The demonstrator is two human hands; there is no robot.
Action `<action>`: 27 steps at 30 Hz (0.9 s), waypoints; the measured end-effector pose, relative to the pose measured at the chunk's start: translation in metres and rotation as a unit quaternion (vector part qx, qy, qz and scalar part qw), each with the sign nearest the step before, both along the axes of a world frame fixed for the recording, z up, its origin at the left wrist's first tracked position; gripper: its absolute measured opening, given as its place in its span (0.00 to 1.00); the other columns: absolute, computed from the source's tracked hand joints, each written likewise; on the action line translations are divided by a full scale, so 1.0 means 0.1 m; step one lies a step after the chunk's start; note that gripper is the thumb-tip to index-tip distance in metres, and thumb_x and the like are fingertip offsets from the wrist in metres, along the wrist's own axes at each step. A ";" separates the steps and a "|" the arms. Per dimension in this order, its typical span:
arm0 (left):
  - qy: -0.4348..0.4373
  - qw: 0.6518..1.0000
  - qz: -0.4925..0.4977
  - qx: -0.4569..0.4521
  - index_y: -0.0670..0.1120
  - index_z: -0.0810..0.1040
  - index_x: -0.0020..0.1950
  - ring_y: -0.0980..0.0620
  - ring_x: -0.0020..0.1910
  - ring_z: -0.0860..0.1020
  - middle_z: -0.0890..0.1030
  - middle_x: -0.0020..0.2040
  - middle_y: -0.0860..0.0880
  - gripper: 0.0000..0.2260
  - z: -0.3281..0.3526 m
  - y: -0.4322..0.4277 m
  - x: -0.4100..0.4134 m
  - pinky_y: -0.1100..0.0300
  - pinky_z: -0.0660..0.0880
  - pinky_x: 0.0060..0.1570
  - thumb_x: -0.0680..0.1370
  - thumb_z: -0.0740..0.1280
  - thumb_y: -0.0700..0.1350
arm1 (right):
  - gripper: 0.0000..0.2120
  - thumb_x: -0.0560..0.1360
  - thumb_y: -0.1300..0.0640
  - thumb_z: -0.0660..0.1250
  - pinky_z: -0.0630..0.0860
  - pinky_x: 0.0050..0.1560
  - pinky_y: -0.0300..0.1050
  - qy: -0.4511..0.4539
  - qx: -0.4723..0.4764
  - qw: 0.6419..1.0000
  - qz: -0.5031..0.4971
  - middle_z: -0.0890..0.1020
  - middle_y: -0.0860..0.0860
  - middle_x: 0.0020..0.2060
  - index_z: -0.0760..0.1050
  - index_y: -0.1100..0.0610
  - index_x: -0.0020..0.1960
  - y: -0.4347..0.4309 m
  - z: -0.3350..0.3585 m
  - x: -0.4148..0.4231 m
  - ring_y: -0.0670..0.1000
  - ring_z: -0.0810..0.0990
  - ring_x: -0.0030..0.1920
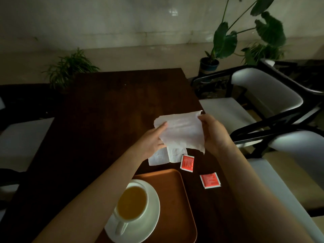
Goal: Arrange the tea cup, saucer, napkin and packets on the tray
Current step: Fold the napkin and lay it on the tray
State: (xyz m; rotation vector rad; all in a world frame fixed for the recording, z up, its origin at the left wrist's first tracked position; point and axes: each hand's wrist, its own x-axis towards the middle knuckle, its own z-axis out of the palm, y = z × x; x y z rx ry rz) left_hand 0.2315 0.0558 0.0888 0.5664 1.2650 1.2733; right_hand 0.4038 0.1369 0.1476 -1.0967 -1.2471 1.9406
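Hands: left hand [152, 141] and right hand [214, 133] pinch white napkin [182, 132] (unfolded) above the table [105, 111].
Tray [175, 190]: cup [131, 202] on saucer [150, 213].
Packets: 2 red packets [187, 163] near table's right edge.

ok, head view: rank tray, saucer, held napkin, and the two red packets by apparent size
1. tray, partly cut off by the frame and covered
2. saucer and held napkin: look alike; the saucer is nearer the camera, so unranked
3. two red packets: about equal

Both hands hold the napkin [182, 132] above the table [105, 106].
Left hand [151, 142] and right hand [214, 135] grip opposite edges.
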 end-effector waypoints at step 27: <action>0.315 0.939 0.019 0.139 0.55 0.80 0.34 0.50 0.48 0.79 0.80 0.47 0.51 0.19 0.92 -1.14 0.09 0.62 0.76 0.36 0.78 0.60 0.36 | 0.12 0.80 0.56 0.54 0.77 0.56 0.48 0.039 0.186 0.973 0.128 0.82 0.56 0.55 0.74 0.55 0.57 -0.54 0.21 0.42 0.53 0.81 0.55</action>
